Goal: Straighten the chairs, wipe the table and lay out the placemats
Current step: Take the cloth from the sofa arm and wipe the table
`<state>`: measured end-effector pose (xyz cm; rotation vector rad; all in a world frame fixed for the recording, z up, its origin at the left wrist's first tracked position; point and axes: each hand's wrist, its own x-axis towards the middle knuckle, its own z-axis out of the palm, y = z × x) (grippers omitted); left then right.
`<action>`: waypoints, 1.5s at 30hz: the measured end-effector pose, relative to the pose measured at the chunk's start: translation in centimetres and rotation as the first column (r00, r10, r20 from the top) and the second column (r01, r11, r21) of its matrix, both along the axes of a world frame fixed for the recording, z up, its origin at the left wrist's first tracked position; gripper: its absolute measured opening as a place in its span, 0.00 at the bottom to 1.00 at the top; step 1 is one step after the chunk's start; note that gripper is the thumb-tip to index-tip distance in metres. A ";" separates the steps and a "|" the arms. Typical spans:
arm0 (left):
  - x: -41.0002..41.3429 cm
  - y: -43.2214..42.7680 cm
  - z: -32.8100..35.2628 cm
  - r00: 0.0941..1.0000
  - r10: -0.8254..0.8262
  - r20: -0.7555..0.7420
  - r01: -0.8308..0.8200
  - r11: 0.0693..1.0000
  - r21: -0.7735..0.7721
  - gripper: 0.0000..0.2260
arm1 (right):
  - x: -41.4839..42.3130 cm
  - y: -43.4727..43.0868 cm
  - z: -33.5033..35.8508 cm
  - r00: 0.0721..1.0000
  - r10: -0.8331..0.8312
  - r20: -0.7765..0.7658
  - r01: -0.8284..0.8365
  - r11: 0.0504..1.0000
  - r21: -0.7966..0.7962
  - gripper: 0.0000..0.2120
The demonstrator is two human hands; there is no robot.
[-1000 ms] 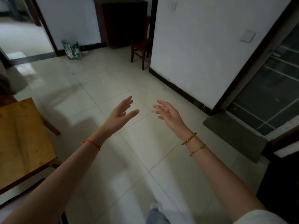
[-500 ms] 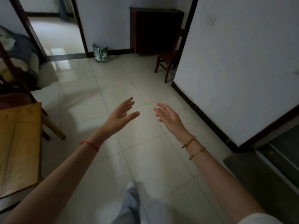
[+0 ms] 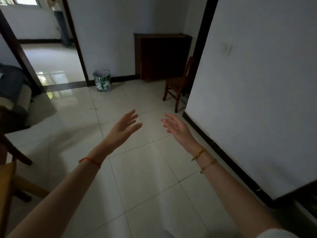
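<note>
My left hand (image 3: pixel 124 128) and my right hand (image 3: pixel 175 127) are stretched out in front of me over the pale tiled floor, palms facing each other, fingers apart, holding nothing. A dark wooden chair (image 3: pixel 179 84) stands ahead at the corner of the white wall, partly hidden behind it, well beyond both hands. A sliver of the yellow wooden table (image 3: pixel 5 188) shows at the lower left edge, with a leg slanting out below it. No placemats or cloth are in view.
A dark wooden cabinet (image 3: pixel 162 56) stands against the back wall. A green and white bin (image 3: pixel 102 80) sits by the door frame. A sofa (image 3: pixel 13 90) lies at the left. A person (image 3: pixel 60 19) stands in the far room.
The view has swung left and moved forward: the table has slid almost out of sight, the chair and cabinet are nearer and more central. Both hands keep the same open pose.
</note>
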<state>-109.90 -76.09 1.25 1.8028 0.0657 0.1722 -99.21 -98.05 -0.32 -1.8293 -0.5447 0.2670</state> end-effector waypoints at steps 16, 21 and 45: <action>14.6 20.0 -4.4 0.837 0.547 -0.019 -0.547 0.832 -0.091 0.31 | 25.6 26.8 -3.1 0.865 0.496 -0.072 -0.500 0.865 -0.040 0.23; 14.8 27.0 -4.9 0.638 0.770 -0.019 -0.766 0.632 -0.120 0.28 | 28.4 38.3 -3.2 0.740 0.665 -0.103 -0.670 0.742 -0.031 0.19; 27.1 77.9 -2.9 0.337 0.941 -0.028 -0.934 0.330 -0.139 0.22 | 41.1 98.9 -1.5 0.461 0.881 -0.102 -0.883 0.467 0.039 0.20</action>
